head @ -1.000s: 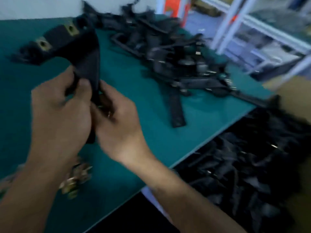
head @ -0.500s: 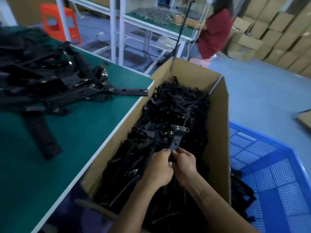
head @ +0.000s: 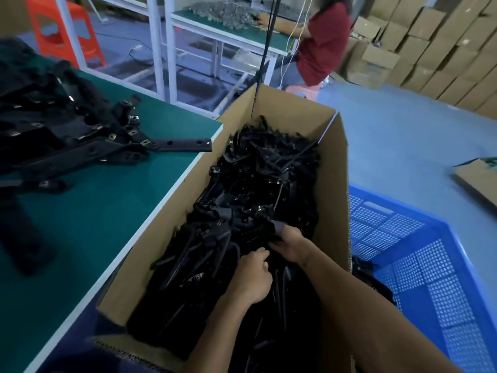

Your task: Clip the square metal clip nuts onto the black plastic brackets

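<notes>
Both hands are down inside the cardboard box [head: 332,168] that stands against the edge of the green table [head: 113,211], which looks like the drop-off point for finished pieces. The right hand [head: 289,244] has its fingers curled onto the end of a black bracket [head: 258,230] lying on top of the heap of brackets [head: 258,170] in the box, apparently setting it down among them. The left hand [head: 252,275] hovers just beside it with fingers loosely curled; whether it pinches anything cannot be told. More brackets wait in a pile [head: 67,141] on the table, several already carrying brass-coloured clip nuts [head: 133,119]. A blue crate [head: 441,238] sits just right of the box. Farther off, a person in a red shirt [head: 322,41] works at another bench, beside stacked cartons [head: 435,36]. The tangled heap itself could snag the bracket or the fingers.
</notes>
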Motion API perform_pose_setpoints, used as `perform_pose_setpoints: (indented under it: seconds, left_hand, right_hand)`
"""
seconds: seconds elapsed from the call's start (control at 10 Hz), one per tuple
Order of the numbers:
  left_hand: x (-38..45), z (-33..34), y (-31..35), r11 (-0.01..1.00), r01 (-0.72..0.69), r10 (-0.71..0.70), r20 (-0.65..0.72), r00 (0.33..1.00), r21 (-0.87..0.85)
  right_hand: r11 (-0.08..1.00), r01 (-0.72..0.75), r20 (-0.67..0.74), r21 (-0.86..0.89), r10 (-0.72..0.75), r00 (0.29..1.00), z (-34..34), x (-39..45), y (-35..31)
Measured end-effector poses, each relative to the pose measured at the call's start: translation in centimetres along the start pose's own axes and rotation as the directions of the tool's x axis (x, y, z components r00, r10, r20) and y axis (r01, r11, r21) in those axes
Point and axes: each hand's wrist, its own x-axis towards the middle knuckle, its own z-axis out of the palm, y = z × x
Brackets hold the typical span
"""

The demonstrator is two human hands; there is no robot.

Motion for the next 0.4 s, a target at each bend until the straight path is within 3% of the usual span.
perform_pose_setpoints:
  seconds: [0.1,0.2,0.3,0.4]
  left_hand:
    - [-0.4,-0.1,0.2,1.0,-0.009,0.01,0.042,0.999,-0.018]
    - [-1.8,-1.3,-0.4,1.0,-0.004,0.005,0.055,0.998,-0.009]
    - [-4.1,-3.9,-1.2,1.0,-0.001,0.001,-0.013,1.0,0.027]
    - [-6.7,-6.6,-1.5,0.999,-0.04,0.041,-0.043,0.998,0.006]
  right_hand:
    - [0.981,0.022,0.101,-0.192,-0.003,0.995,-1.0,-0.9,0.1]
    - [0.97,0.038,0.102,-0.24,-0.014,0.995,-2.2,-1.9,-0.1]
    - [0.92,0.079,0.17,-0.384,-0.013,0.985,-1.5,-3.7,-0.6]
    - [0.849,0.248,0.183,-0.466,-0.182,0.966,0.7,-5.8,-1.0]
